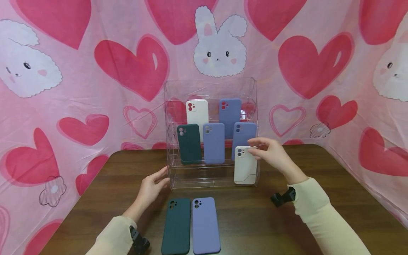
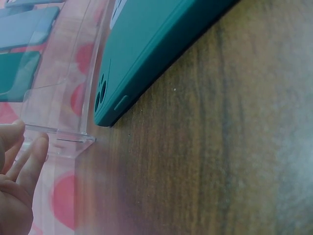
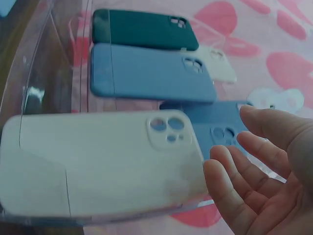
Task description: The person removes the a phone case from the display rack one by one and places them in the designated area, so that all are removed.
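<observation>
Pink cloth (image 1: 183, 63), wrinkled and printed with red hearts and three white rabbits, hangs behind one wood-grain desk (image 1: 251, 226). On the desk stands one clear plastic stand (image 1: 220, 88), stepped, with cases on three levels. Two bare hands flank it, in cream sleeves (image 1: 325, 209). The left hand (image 1: 150, 189) has fingers loosely extended and parted at the stand's lower left edge. The right hand (image 1: 271, 154) has fingers slightly bent and spread, not wrapped round anything, by the top corner of the front white case (image 1: 245, 166); I cannot tell whether they touch it.

Eight smooth, round-cornered phone cases show: six upright in the stand (two white, three blue, one dark green) and two flat on the desk before it, a green case (image 1: 176, 226) beside a lavender case (image 1: 206, 226). Each has small camera openings near one corner.
</observation>
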`<state>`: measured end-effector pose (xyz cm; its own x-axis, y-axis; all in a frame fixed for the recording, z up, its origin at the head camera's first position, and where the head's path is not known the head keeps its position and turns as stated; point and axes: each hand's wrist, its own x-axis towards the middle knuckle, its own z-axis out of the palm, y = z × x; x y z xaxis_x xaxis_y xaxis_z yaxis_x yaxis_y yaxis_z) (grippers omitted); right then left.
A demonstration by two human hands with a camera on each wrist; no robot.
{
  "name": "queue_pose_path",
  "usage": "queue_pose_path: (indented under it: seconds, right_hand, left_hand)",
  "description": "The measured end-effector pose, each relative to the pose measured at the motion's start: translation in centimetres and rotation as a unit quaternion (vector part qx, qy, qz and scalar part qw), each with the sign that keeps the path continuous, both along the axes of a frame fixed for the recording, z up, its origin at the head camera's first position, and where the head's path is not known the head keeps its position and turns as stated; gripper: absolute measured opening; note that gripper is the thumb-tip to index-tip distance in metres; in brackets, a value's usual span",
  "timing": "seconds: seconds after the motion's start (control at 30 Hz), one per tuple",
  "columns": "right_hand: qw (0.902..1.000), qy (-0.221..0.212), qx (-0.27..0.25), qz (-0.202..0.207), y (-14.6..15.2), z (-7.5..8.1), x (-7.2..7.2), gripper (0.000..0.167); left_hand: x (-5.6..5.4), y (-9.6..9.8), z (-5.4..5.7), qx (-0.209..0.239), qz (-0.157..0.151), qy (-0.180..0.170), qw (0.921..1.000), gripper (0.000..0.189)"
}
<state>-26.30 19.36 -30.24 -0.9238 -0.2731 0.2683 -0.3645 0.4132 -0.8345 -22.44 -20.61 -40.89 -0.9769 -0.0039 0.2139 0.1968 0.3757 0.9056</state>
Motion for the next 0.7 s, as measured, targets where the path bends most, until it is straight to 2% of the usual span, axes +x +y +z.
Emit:
queue_pose_path:
  seconds: [0.4,0.7]
  right_hand:
    - [0.9997,-0.001,-0.01,-0.022,1.7,-1.4,-1.3,0.04]
    - [0.9994,-0.011,-0.008,-0.031,2.2,-2.0,-1.4,0.041]
  left_hand:
    - [0.1,0.0,0.0,0.0,-0.001,0.003,1.0,0.05]
    - [0.1,-0.1,0.0,-0.006,-0.001,0.001,1.0,0.051]
